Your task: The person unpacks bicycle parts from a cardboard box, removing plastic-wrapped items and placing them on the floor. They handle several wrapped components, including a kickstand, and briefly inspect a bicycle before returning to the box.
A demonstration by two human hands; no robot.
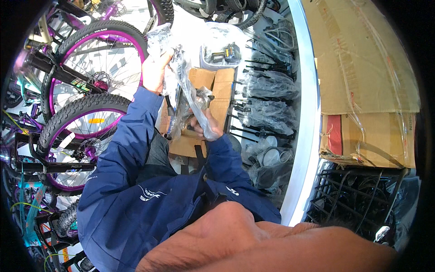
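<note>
Head view gives me the left hand [155,71] clenched round bunched, clear, crinkled plastic wrapping [182,68], which hangs above an open brown cardboard box [223,90] and runs down to the right hand [207,124]; that one's fingers are curled by its lower end, though I cannot tell what they grip. I see a sunlit white floor [186,27], with a clear plastic tub [204,58] just beyond the box. Black parts in clear bags [269,85] lie in a row along a white ledge [311,113] on the right. Past it, tan cardboard cartons [367,59] are stacked beside a black wire basket [355,195]. Purple-rimmed bicycle wheels with black knobbly tyres [96,101] crowd the left side.
</note>
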